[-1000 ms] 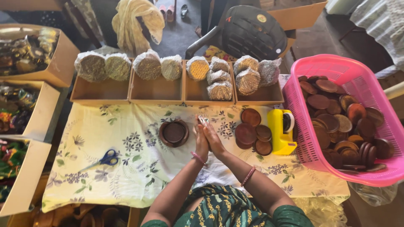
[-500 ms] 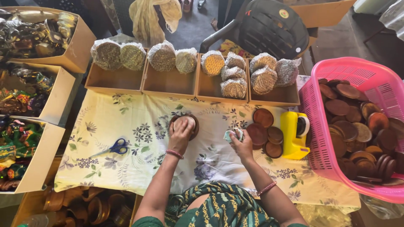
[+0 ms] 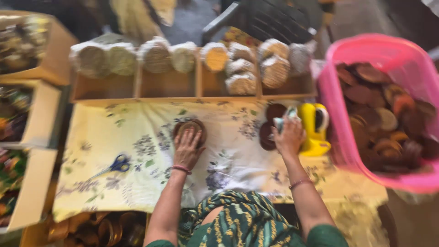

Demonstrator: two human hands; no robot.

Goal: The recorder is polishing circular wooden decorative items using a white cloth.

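Right hand (image 3: 288, 137) now over brown discs (image 3: 270, 126)

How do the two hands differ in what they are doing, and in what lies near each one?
The left hand lies flat with fingers spread on a round brown dish, while the right hand is closed around a pale crumpled cloth. The left hand works mid-table, with blue scissors to its side; the right hand is over a pile of brown discs, beside a yellow jug. Both wrists wear a thin band, and both rest over the flowered cloth.
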